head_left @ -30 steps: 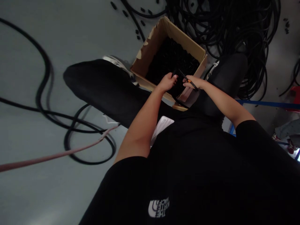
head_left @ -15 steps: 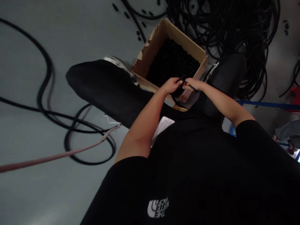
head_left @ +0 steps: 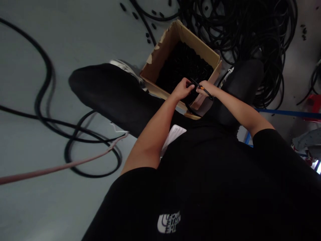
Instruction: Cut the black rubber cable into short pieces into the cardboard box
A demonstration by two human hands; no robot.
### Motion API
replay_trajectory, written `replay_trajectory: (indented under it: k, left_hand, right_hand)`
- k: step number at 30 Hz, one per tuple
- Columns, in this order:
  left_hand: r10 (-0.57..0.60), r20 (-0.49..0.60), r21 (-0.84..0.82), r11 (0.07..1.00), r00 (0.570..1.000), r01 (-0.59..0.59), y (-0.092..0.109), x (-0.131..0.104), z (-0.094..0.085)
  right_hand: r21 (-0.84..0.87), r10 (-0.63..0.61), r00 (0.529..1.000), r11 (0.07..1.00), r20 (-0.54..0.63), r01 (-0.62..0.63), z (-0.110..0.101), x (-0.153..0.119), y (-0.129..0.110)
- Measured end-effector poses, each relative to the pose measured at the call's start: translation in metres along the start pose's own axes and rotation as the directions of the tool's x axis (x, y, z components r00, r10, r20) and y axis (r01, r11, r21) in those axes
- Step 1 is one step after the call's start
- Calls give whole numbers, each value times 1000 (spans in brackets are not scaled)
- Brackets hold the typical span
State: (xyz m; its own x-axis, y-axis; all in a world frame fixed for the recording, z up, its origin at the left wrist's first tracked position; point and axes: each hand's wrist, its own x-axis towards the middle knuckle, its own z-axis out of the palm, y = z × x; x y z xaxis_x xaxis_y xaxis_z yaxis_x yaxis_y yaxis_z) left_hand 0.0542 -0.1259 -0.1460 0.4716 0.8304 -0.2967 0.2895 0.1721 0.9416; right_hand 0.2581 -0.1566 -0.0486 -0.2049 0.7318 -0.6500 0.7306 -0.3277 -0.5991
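Over the near edge of an open cardboard box (head_left: 160,93), my left hand (head_left: 182,89) is closed with thumb and fingers round a black hose. A length of that black hose (head_left: 191,109) shows below the hand and hangs down towards my lap; its end in the fingers is hard to make out. My right hand (head_left: 208,87) grips black scissors with an orange part (head_left: 202,88). Their blades point up and left, close to my left fingertips. Inside the box lies a heap of short black pieces (head_left: 184,63).
A big tangle of black hose (head_left: 240,30) lies beyond the box to the right. Loose black pieces (head_left: 135,15) are scattered on the floor. More hose (head_left: 45,80) and a pinkish cord (head_left: 62,166) run along the left. My legs flank the box.
My left hand has shifted slightly and its fingers have lifted. The scissors' blades have moved a little away from the left thumb. The box stays in place.
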Motion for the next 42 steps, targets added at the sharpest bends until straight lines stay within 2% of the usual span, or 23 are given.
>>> replay_trajectory:
  k: [4, 11, 16, 22, 26, 30, 32, 37, 42]
  left_hand:
    - [22, 22, -7, 1000, 1000, -22, 0, 1, -2]
    - [-9, 119, 81, 997, 993, -1, -8, 3, -4]
    - [-71, 67, 110, 992, 995, 64, -15, 8, -5]
    - [-44, 54, 27, 999, 998, 43, -24, 12, -3]
    - [-29, 87, 13, 1000, 996, 28, -18, 9, -3]
    - [-1, 185, 22, 1000, 983, -3, -5, 3, -6]
    - [-22, 199, 31, 999, 980, 16, -1, 1, -6]
    - [-84, 127, 35, 996, 988, 80, 1, 3, -8]
    - [-120, 72, -11, 993, 990, 121, 2, 6, -11]
  right_hand:
    - [55, 119, 993, 991, -20, -118, 2, -2, -2]
    - [-92, 37, 999, 995, -15, -38, -3, -5, -5]
    - [-70, 0, 997, 998, -78, -6, -3, -1, -1]
    - [-32, 42, 997, 999, -62, -44, -2, -3, -1]
    - [4, 30, 999, 1000, -38, -29, 0, -3, 0]
    - [-62, -6, 999, 998, -40, 4, -2, 1, 3]
    - [-75, -5, 1000, 997, -27, 3, -5, 1, 2]
    - [8, 82, 996, 997, -34, -82, -5, -3, -2]
    - [77, 42, 996, 996, -75, -37, -2, -1, 0]
